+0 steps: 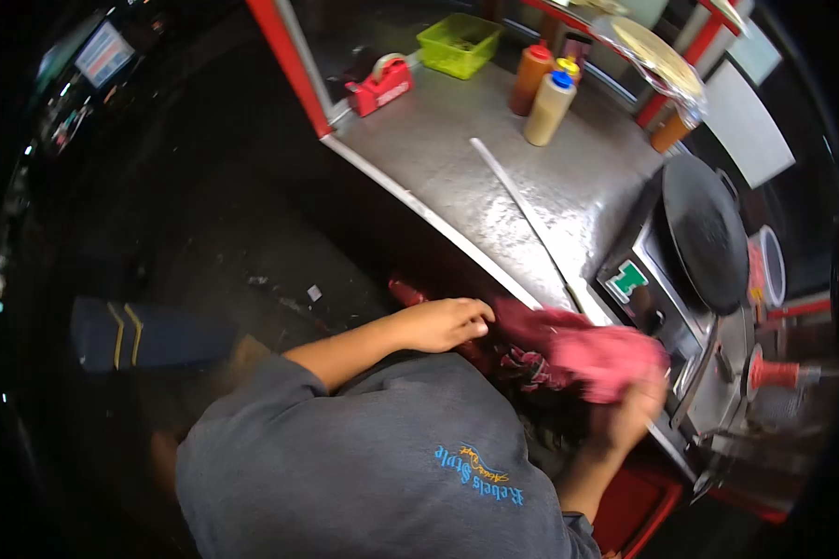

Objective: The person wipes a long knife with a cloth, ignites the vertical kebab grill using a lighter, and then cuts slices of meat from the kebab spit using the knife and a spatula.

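Note:
My right hand [632,415], smeared by motion, grips a pinkish-red cloth [601,359] beside the counter's front edge. The cloth hangs bunched, its darker end trailing toward my left hand [443,324]. That left hand is in front of my body with its fingers curled in; whatever they may hold is hidden. Below the cloth is a dark patterned bundle [529,368] that I cannot make out clearly. A long thin metal rod or blade [522,207] with a dark handle lies on the metal counter [419,158], its handle end close to the cloth.
A round black griddle plate [704,233] sits on a stove [667,289] at right. Farther back are a red squeeze bottle [530,79], a blue-capped squeeze bottle [550,110], a green basket [459,47] and a red tape dispenser [379,86]. A foil-edged tray [657,61] is above.

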Demonstrator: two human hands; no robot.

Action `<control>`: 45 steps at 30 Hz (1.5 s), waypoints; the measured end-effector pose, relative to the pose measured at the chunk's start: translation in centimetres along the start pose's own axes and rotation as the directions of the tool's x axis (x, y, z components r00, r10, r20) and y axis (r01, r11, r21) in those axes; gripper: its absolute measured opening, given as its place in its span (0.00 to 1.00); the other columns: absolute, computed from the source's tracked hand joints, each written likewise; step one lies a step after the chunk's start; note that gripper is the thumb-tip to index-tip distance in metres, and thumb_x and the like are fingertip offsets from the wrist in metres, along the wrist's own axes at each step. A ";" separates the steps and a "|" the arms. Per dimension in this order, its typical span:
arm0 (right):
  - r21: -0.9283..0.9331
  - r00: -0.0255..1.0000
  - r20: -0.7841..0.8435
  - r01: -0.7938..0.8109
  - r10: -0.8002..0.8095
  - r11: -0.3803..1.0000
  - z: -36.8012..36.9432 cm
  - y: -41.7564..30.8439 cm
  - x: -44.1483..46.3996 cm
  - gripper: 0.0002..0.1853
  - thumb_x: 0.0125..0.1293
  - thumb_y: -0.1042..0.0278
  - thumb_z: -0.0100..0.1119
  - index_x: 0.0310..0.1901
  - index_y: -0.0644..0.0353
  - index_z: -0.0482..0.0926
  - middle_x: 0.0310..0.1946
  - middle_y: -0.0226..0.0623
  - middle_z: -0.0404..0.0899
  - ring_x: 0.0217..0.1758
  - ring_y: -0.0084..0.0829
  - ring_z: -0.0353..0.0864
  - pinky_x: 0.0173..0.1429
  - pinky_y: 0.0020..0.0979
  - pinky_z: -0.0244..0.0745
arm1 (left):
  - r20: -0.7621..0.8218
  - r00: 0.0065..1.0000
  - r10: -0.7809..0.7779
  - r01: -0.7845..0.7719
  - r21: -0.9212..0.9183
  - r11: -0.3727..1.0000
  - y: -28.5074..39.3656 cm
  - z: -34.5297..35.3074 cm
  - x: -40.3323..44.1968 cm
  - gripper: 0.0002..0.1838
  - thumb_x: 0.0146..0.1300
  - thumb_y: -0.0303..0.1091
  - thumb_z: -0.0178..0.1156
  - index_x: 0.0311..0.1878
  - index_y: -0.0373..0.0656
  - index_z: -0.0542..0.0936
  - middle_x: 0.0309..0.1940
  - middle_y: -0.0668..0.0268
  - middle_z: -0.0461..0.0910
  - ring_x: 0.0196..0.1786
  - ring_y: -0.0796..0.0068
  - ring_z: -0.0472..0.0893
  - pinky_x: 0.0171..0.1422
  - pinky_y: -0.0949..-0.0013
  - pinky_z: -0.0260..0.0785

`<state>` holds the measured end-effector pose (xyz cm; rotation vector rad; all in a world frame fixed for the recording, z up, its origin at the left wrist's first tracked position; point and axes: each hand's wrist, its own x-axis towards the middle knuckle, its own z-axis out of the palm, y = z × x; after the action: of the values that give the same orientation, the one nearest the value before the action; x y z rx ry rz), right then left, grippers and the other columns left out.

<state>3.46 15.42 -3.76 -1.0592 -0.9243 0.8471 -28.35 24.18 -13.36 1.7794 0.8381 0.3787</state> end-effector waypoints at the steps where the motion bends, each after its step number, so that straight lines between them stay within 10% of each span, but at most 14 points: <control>1: 0.000 0.958 -0.197 0.213 -0.209 0.977 -0.1 -2.3 1.7 0.20 0.83 0.59 0.59 0.65 0.66 0.77 0.60 0.47 0.84 0.59 0.38 0.86 0.64 0.43 0.85 | 0.069 0.994 0.083 -0.088 0.060 0.994 -0.2 0.0 0.0 0.22 0.86 0.46 0.51 0.66 0.38 0.79 0.59 0.51 0.84 0.63 0.49 0.84 0.69 0.52 0.76; 5: 0.080 0.744 -0.362 0.626 -0.562 0.776 -0.1 -8.0 9.7 0.17 0.80 0.58 0.59 0.58 0.64 0.79 0.51 0.43 0.82 0.51 0.37 0.84 0.57 0.42 0.84 | 0.333 0.904 0.269 -0.315 0.091 0.945 -0.4 3.8 3.6 0.17 0.84 0.42 0.52 0.61 0.40 0.82 0.57 0.48 0.84 0.62 0.46 0.84 0.66 0.50 0.77; 9: 0.159 0.864 0.325 0.351 -0.385 0.923 12.8 -2.3 11.6 0.15 0.77 0.56 0.59 0.50 0.61 0.80 0.42 0.40 0.80 0.42 0.36 0.82 0.50 0.42 0.82 | 0.606 0.734 0.305 -0.583 0.332 0.742 3.4 11.1 8.6 0.14 0.79 0.40 0.56 0.56 0.43 0.85 0.49 0.47 0.87 0.54 0.46 0.86 0.58 0.46 0.77; 12: 0.115 0.755 0.608 0.223 -0.246 0.968 15.5 0.0 10.1 0.15 0.75 0.55 0.58 0.44 0.60 0.81 0.35 0.37 0.78 0.36 0.36 0.80 0.44 0.41 0.80 | 0.690 0.590 0.419 -0.633 0.074 0.770 1.2 18.1 10.1 0.16 0.78 0.42 0.58 0.56 0.43 0.87 0.48 0.47 0.88 0.54 0.43 0.86 0.58 0.45 0.77; 15: 0.301 0.917 0.162 0.306 -0.364 0.903 3.8 -2.8 17.5 0.15 0.73 0.54 0.58 0.39 0.58 0.82 0.28 0.35 0.77 0.29 0.35 0.78 0.39 0.41 0.79 | 0.587 0.345 0.733 -0.764 -0.277 0.582 0.8 19.6 11.5 0.18 0.77 0.45 0.59 0.53 0.41 0.89 0.47 0.47 0.89 0.54 0.42 0.87 0.58 0.43 0.77; 17: 0.315 0.838 -0.362 0.523 -0.410 0.792 -8.1 -7.0 22.6 0.15 0.71 0.53 0.58 0.35 0.57 0.83 0.24 0.33 0.76 0.25 0.35 0.77 0.35 0.41 0.78 | 0.613 0.662 0.431 -0.562 0.025 0.827 2.3 14.9 9.0 0.18 0.78 0.43 0.58 0.56 0.39 0.86 0.50 0.46 0.88 0.56 0.42 0.85 0.60 0.43 0.77; 19: 0.219 0.663 -0.619 0.661 -0.421 0.718 -15.3 -8.7 25.4 0.16 0.70 0.53 0.58 0.31 0.56 0.84 0.19 0.31 0.75 0.20 0.35 0.76 0.31 0.41 0.77 | 0.658 0.601 0.454 -0.596 -0.009 0.803 2.0 15.8 9.4 0.18 0.78 0.44 0.58 0.56 0.39 0.86 0.50 0.47 0.88 0.56 0.42 0.85 0.60 0.42 0.77; 23: 0.183 0.914 0.155 0.346 -0.374 0.920 9.1 -1.3 14.4 0.12 0.71 0.61 0.58 0.40 0.61 0.84 0.30 0.37 0.79 0.27 0.35 0.79 0.38 0.41 0.79 | 0.705 0.447 0.550 -0.697 -0.112 0.709 1.6 21.2 11.6 0.18 0.79 0.44 0.57 0.56 0.39 0.86 0.49 0.47 0.88 0.55 0.42 0.86 0.59 0.42 0.77; 26: 0.134 0.737 0.629 0.210 -0.247 0.969 14.6 0.0 8.0 0.11 0.73 0.67 0.58 0.46 0.64 0.84 0.38 0.41 0.82 0.33 0.36 0.81 0.42 0.40 0.80 | 0.702 0.333 0.629 -0.770 -0.182 0.611 1.4 23.9 12.3 0.18 0.79 0.45 0.57 0.55 0.40 0.86 0.49 0.47 0.88 0.55 0.42 0.86 0.59 0.42 0.77; 31: 0.437 0.875 -0.081 0.462 -0.478 0.772 -1.4 -5.4 15.6 0.11 0.74 0.74 0.57 0.52 0.69 0.83 0.45 0.46 0.84 0.35 0.34 0.79 0.43 0.37 0.78 | 0.678 0.476 0.560 -0.684 -0.115 0.720 0.8 19.5 10.8 0.19 0.79 0.46 0.57 0.53 0.40 0.87 0.47 0.48 0.89 0.54 0.42 0.87 0.59 0.43 0.77; 34: 0.292 0.605 -0.687 0.736 -0.402 0.610 -2.4 -7.6 14.0 0.09 0.75 0.71 0.54 0.45 0.67 0.81 0.33 0.42 0.77 0.19 0.25 0.64 0.27 0.28 0.67 | 0.682 0.544 0.489 -0.602 -0.089 0.794 1.6 17.4 10.1 0.20 0.79 0.48 0.58 0.54 0.41 0.88 0.47 0.48 0.89 0.54 0.42 0.86 0.59 0.43 0.77; 38: 0.202 0.931 0.065 0.340 -0.359 0.918 9.0 -1.5 7.7 0.14 0.73 0.69 0.57 0.52 0.71 0.80 0.42 0.47 0.80 0.33 0.32 0.71 0.42 0.33 0.70 | 0.596 0.425 0.681 -0.754 -0.184 0.631 -1.8 23.7 12.3 0.20 0.81 0.47 0.56 0.53 0.40 0.87 0.50 0.47 0.88 0.55 0.43 0.86 0.59 0.43 0.77; 41: 0.054 0.719 0.671 0.194 -0.180 0.979 15.3 -0.4 2.6 0.20 0.71 0.67 0.60 0.58 0.74 0.79 0.49 0.51 0.81 0.44 0.37 0.77 0.54 0.38 0.73 | 0.643 0.531 0.551 -0.636 -0.127 0.761 -0.9 21.1 9.6 0.20 0.82 0.47 0.55 0.54 0.40 0.86 0.52 0.47 0.88 0.56 0.44 0.86 0.60 0.44 0.77; 45: 0.206 0.935 0.338 0.034 -0.104 0.978 10.4 -3.1 5.6 0.29 0.69 0.65 0.63 0.65 0.79 0.77 0.59 0.56 0.83 0.58 0.44 0.84 0.69 0.43 0.77 | 0.619 0.637 0.460 -0.544 -0.062 0.837 2.7 13.8 8.2 0.21 0.84 0.47 0.53 0.58 0.38 0.84 0.55 0.49 0.87 0.57 0.46 0.85 0.63 0.47 0.77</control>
<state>-3.59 23.07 2.60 -0.7112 -1.1407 1.0645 -13.09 19.85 -17.15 2.0724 -0.1293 0.0700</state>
